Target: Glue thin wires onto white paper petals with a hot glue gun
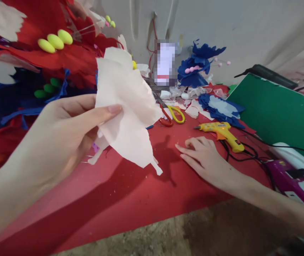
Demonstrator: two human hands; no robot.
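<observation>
My left hand (61,138) is raised over the red sheet (120,199) and pinches a stack of pale pink cut paper petals (126,110) between thumb and fingers. My right hand (204,156) lies low on the red sheet, fingers loosely curled and pointing left, holding nothing that shows. A yellow glue gun (221,131) lies just beyond the right hand, nozzle to the left. Scissors with red and yellow handles (172,115) lie behind the petals.
Big red, white and blue paper flowers (48,53) fill the left. A blue flower (197,67) and blue petals (221,108) lie by the wall. A green board (277,110), black cables (248,153) and a purple-white device (293,177) sit at the right.
</observation>
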